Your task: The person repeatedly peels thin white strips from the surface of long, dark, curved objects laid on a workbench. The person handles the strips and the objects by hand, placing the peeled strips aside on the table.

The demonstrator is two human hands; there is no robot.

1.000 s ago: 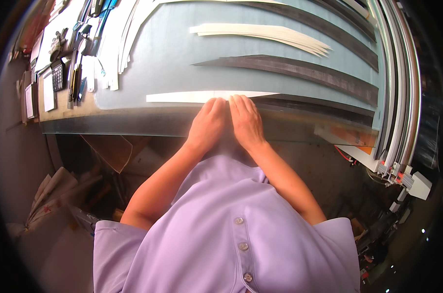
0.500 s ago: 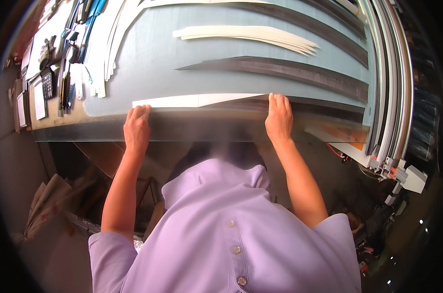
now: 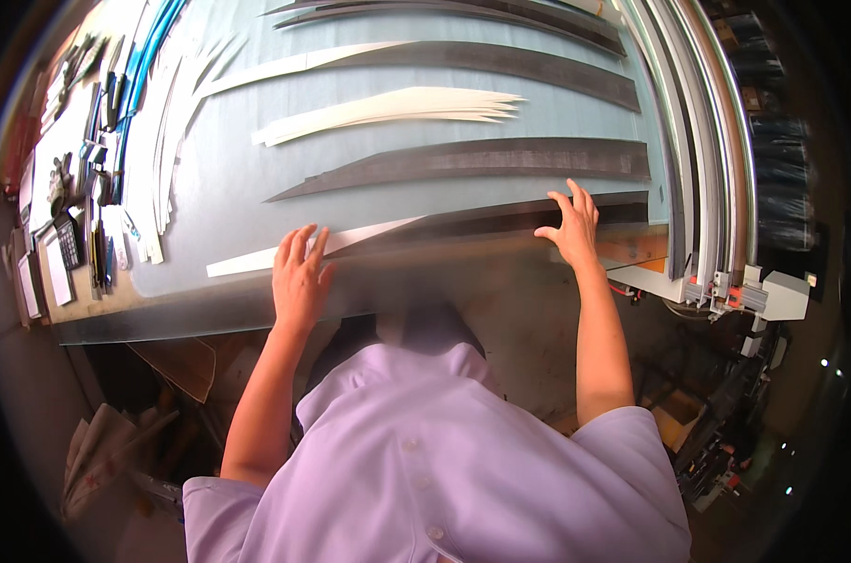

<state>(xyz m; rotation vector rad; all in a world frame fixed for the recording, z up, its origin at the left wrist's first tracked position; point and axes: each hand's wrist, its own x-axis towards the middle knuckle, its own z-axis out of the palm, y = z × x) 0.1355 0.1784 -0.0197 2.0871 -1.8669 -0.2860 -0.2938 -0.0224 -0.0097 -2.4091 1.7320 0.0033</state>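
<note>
Hands (image 3: 299, 283) shifted right, strip (image 3: 252, 263) near table edge (image 3: 191, 322)

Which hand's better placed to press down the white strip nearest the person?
Left, I'd judge: the left hand has its fingers over that white strip; the right hand is spread over the dark strip, farther right.

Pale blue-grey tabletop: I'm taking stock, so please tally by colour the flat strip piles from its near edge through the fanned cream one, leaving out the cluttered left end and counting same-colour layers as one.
Long, flat dark grey strips: 2 (front dark pile, second dark pile)
Long, flat white strip pile: 1
Long, fanned cream strip pile: 1
Total: 4
</note>
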